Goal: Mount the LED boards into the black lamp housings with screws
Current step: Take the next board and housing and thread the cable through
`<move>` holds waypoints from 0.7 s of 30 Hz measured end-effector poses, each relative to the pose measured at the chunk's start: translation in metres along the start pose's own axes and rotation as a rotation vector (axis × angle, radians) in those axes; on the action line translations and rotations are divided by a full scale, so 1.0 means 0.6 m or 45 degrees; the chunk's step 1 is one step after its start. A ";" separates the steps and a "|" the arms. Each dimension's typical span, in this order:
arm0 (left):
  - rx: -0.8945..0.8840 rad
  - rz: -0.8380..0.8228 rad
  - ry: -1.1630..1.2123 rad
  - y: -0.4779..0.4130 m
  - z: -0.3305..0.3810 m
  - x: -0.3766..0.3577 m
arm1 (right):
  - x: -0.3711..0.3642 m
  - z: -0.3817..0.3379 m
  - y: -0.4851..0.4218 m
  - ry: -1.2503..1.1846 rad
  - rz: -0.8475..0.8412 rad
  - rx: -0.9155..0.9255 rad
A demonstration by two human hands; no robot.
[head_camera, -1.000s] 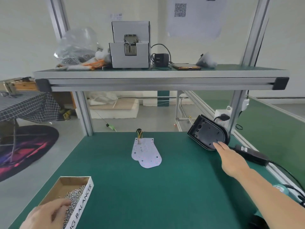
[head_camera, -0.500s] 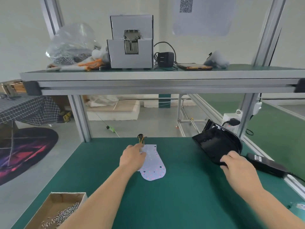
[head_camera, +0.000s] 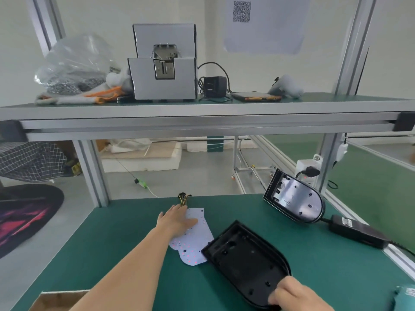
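Housing (head_camera: pixel 244 263) in black at 5 o'clock on green bench (head_camera: pixel 112 254), rounded near end gripped by curled right hand (head_camera: pixel 292 295), far corner touching white LED boards (head_camera: pixel 193 245) at 12 o'clock. Left hand (head_camera: pixel 177 221) flat, straight-fingered, pressing on boards. Second housing (head_camera: pixel 294 198) tilted at 2 o'clock, well apart.

A small assembly workshop: a green-matted tabletop (head_camera: pixel 112 243) in an aluminium-profile frame (head_camera: pixel 89 167), an automatic screw feeder (head_camera: pixel 164 63) and bagged screws (head_camera: pixel 65 86) on its upper shelf (head_camera: pixel 202 108)
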State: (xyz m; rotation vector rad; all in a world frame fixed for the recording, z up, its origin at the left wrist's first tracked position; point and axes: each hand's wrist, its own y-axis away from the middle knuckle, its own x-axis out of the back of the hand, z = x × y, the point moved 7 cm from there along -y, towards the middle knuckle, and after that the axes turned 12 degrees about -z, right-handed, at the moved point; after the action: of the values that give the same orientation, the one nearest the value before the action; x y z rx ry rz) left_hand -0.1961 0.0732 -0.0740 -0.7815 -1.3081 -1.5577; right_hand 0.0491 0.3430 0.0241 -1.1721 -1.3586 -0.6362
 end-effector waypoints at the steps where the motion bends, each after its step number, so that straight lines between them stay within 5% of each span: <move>1: -0.031 0.000 0.000 0.005 0.001 0.000 | -0.007 0.002 0.007 -0.089 0.056 -0.005; 13: -0.263 -0.176 -0.070 0.152 -0.012 -0.037 | -0.024 -0.031 0.059 -0.239 -0.049 0.009; 15: -0.296 -0.177 -0.063 0.187 -0.008 -0.053 | -0.045 -0.026 0.071 -0.194 -0.304 -0.033; 21: -0.330 -0.134 -0.022 0.292 -0.025 -0.092 | -0.051 -0.005 0.138 -0.315 -0.192 -0.168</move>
State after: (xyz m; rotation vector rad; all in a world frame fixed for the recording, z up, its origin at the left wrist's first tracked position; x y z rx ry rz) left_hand -0.0124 0.0714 -0.0608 -0.8994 -1.1889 -1.8332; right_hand 0.1192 0.3612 -0.0263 -1.2949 -1.6458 -0.7146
